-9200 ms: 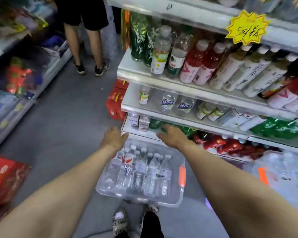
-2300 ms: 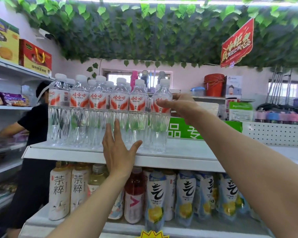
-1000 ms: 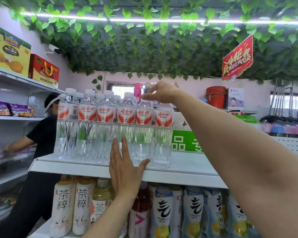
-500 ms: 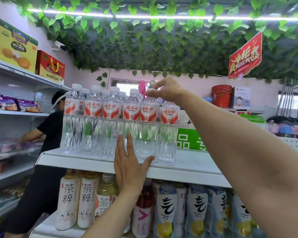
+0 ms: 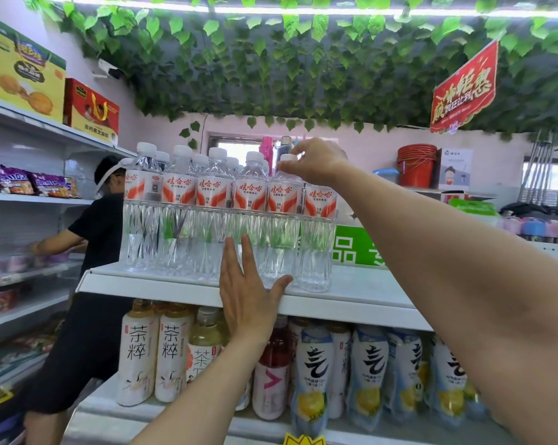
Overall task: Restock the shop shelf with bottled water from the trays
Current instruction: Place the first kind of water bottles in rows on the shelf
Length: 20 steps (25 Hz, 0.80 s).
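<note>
The task's water, clear ribbed plastic bottles with white caps and red-and-white labels (image 5: 216, 197), stands in a tight front row on the white metal top shelf (image 5: 361, 293), with more caps showing behind. The right hand (image 5: 316, 162) reaches over that shelf and pinches the white cap (image 5: 287, 158) of the bottle second from the row's right end, apparently to seat it upright and in line. The left hand (image 5: 245, 293) lies flat, fingers straight against the bottles' lower bodies and thumb on the shelf's front lip, probably to keep the row from sliding forward or toppling. Under the shelf stand white-labelled tea bottles (image 5: 138, 351) and blue-and-yellow lemon drinks (image 5: 313, 374). Above it hang green artificial leaves (image 5: 271, 65) and a red paper sign (image 5: 464, 88). Left of it a person in a black shirt (image 5: 94, 226) works at another rack (image 5: 46, 199). No tray is in view.
</note>
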Available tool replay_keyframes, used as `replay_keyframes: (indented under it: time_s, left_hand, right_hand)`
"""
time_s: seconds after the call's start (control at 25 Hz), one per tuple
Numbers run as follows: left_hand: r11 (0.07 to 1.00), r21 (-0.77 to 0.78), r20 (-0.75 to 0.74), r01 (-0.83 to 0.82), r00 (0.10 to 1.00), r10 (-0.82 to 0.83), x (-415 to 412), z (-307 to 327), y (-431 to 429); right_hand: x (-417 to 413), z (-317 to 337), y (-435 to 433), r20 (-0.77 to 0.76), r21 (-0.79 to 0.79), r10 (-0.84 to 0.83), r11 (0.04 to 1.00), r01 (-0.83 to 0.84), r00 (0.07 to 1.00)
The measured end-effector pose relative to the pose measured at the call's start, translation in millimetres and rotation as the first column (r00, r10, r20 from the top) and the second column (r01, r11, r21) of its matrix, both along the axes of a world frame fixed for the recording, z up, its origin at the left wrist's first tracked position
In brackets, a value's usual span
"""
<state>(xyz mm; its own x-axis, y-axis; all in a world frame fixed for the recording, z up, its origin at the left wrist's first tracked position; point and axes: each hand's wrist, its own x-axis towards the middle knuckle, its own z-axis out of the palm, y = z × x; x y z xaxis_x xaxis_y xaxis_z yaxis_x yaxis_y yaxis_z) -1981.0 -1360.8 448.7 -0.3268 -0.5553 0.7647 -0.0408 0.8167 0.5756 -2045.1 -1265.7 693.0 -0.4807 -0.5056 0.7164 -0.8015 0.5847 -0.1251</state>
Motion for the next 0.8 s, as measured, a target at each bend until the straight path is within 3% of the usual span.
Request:
replay_keyframes:
  time_s: [0.16,0.44,0.64,0.8]
  left_hand:
    - [0.992,0.079,0.061,0.101,0.992,-0.106,15.0,8.2,-0.7]
    - [0.992,0.05,0.076,0.113,0.99,-0.116,87.3,42.6,-14.8]
    - [0.999,0.005,0.162,0.04,0.986,-0.041,153.5,61.7,-18.6]
    - [0.998,-0.011,0.255,0.067,0.965,-0.062,190.2,40.8,-15.5]
  right_hand:
    - [25.9,-1.9,17.1,-0.105,-0.024,-0.102,0.995,0.1,0.989]
    - [90.9,-34.1,53.6,-0.152,0.003,-0.221,0.975,0.224,0.963]
    - [147.5,-82.6,67.4,-0.071,0.085,-0.276,0.956,0.282,0.958]
    - [179.2,-141.2,72.2,0.046,0.158,-0.292,0.947,0.281,0.955]
